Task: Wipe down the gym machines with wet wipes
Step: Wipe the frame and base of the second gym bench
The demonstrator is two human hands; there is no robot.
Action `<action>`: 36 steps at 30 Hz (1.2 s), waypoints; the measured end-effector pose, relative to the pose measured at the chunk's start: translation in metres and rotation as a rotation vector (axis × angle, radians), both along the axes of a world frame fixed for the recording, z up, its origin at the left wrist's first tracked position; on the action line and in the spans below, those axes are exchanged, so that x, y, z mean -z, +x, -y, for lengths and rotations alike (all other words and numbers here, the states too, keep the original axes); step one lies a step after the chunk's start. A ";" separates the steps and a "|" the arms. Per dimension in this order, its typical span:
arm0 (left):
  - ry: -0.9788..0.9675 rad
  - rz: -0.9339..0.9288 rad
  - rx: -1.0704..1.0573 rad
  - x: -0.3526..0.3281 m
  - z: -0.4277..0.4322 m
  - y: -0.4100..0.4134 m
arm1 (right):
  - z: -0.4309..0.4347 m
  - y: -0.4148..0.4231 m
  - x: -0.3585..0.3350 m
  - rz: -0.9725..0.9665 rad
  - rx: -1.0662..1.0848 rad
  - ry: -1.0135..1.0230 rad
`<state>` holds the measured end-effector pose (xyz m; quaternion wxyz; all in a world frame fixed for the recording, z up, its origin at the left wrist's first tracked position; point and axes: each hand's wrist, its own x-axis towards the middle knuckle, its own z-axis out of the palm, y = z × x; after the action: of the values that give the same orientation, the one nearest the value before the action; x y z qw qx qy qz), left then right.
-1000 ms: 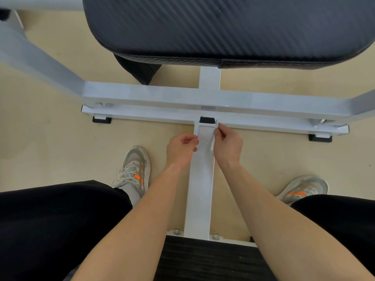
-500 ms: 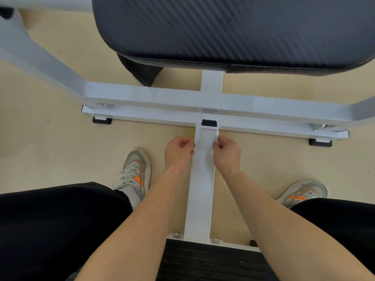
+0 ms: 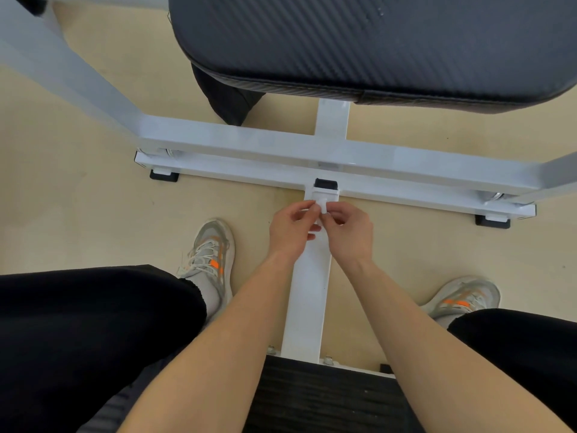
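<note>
Wet wipe [image 3: 323,207]: small, white, pinched between left hand [image 3: 292,228] and right hand [image 3: 349,228], both grips narrow; above white frame bar [image 3: 307,292], probably for refolding.

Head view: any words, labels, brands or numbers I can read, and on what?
None readable.
Grey patch on the white crossbar: perhaps a label, too blurred to read.
Black pad, left sneaker, right sneaker: no lettering shows.
</note>
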<state>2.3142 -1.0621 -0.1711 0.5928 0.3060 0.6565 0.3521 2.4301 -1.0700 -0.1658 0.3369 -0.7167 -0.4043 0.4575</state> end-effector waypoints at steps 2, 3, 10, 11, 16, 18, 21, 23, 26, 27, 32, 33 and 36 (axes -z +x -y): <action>0.010 -0.002 -0.025 0.001 -0.004 -0.005 | -0.004 0.002 0.000 -0.010 -0.093 -0.003; 0.013 -0.011 -0.042 0.003 -0.008 -0.007 | -0.005 0.004 0.001 -0.018 -0.126 -0.019; 0.130 -0.264 -0.080 0.025 -0.042 -0.009 | -0.004 0.024 0.011 -0.005 0.051 -0.088; 0.143 -0.287 -0.017 0.028 -0.042 -0.006 | -0.003 0.026 0.012 0.003 0.056 -0.099; 0.019 -0.429 0.122 0.056 -0.019 -0.007 | 0.000 0.029 0.017 0.022 0.028 -0.117; -0.036 -0.425 0.152 0.063 -0.009 -0.011 | 0.001 0.027 0.018 0.027 0.008 -0.124; 0.013 -0.401 0.106 0.056 -0.016 -0.007 | 0.004 0.022 0.018 0.013 -0.028 -0.133; 0.101 -0.413 0.075 0.045 -0.030 -0.002 | 0.006 0.019 0.019 0.011 -0.050 -0.140; 0.149 -0.390 0.061 0.040 -0.041 0.000 | 0.009 0.015 0.021 0.014 -0.071 -0.148; 0.143 -0.406 0.082 0.042 -0.039 -0.002 | 0.010 0.015 0.022 0.020 -0.075 -0.155; -0.032 -0.400 0.169 0.060 -0.023 -0.014 | 0.012 0.015 0.026 0.046 -0.088 -0.176; -0.039 -0.386 0.157 0.058 -0.023 -0.015 | 0.013 0.015 0.026 0.049 -0.091 -0.176; 0.011 -0.286 0.070 0.050 -0.032 -0.014 | 0.013 0.016 0.026 0.042 -0.083 -0.186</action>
<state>2.3003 -1.0296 -0.2214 0.5035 0.3789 0.7211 0.2878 2.4464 -1.0826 -0.1921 0.2411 -0.7371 -0.3964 0.4913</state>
